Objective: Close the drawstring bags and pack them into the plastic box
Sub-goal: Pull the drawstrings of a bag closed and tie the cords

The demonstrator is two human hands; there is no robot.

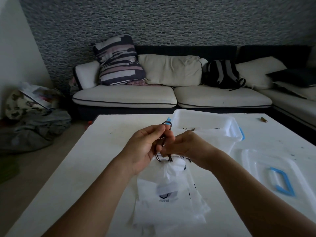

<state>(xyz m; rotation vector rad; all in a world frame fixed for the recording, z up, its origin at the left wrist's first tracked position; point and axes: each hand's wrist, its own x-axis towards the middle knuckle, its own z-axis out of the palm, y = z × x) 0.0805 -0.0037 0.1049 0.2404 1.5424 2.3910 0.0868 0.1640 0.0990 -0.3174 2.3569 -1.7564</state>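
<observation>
- On the white drawstring bag [168, 194] under my hands I read one word, "broun", printed upside down from my view, just below a small dark logo.
- Dark print shows inside the plastic box [205, 124], too small for me to read.

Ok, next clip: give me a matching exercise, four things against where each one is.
Things:
1. cord
2. box
3. lid
4. backpack

Places:
A. on the sofa
B. flat on the table, at the right
C. pinched between both hands
D. on the table beyond the hands, open

Pairs: 1-C, 2-D, 3-B, 4-A
</observation>
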